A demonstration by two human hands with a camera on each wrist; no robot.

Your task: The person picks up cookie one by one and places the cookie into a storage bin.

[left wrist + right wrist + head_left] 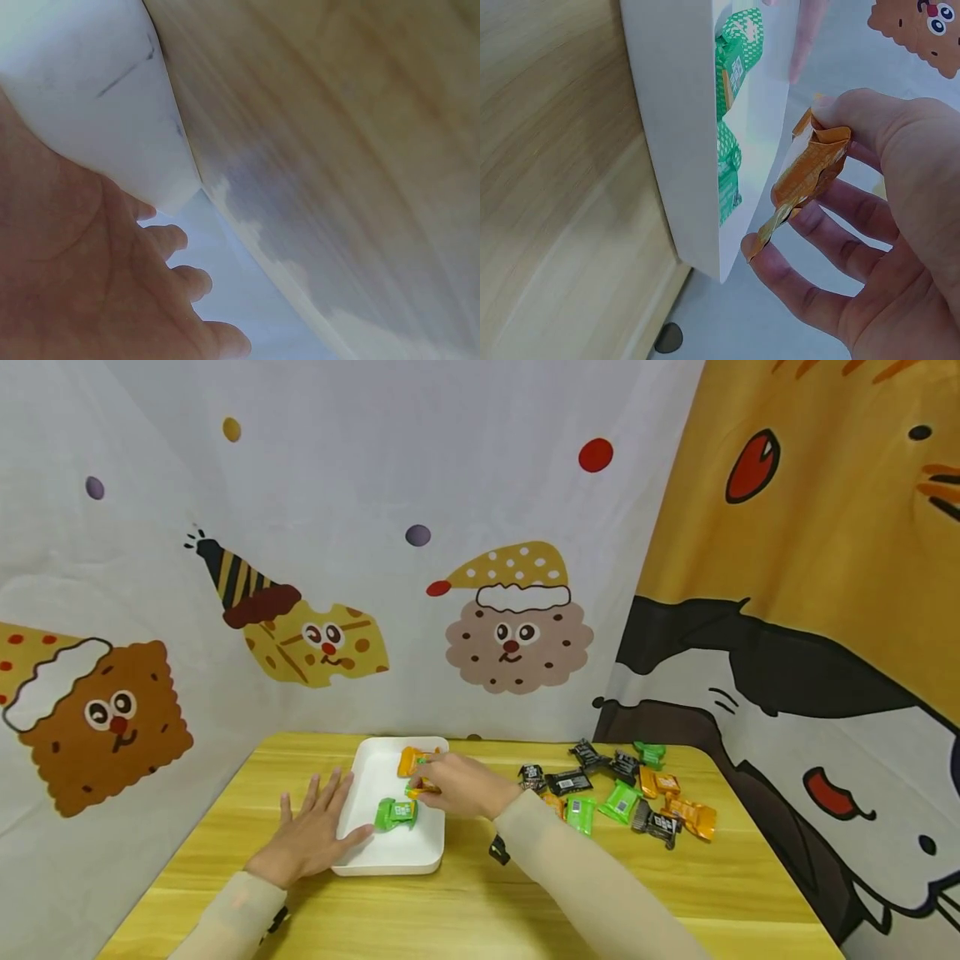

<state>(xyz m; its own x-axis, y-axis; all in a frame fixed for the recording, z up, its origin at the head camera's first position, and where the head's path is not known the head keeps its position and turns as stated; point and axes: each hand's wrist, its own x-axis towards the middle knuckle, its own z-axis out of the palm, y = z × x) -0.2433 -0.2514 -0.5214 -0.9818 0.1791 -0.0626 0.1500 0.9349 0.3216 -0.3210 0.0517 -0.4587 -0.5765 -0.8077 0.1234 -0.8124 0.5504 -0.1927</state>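
A shallow white tray (373, 777) lies on the table, with a green wrapped snack (395, 813) inside and an orange wrapped snack (408, 762) toward its far end. Over the tray, my right hand (467, 783) pinches another orange wrapped snack (810, 172) between thumb and fingers. The right wrist view shows it held above the tray's rim, and two green snacks lie beyond the wall. My left hand (309, 828) is spread with straight fingers along the tray's left side; the left wrist view shows its palm beside the white tray wall (105, 90).
Right of the tray lies a loose group of wrapped snacks: several black ones (570, 782), several orange ones (692, 817) and green ones (620, 802). A wood-grain table (420, 918) carries everything. Behind it hangs a cartoon-printed curtain (420, 635).
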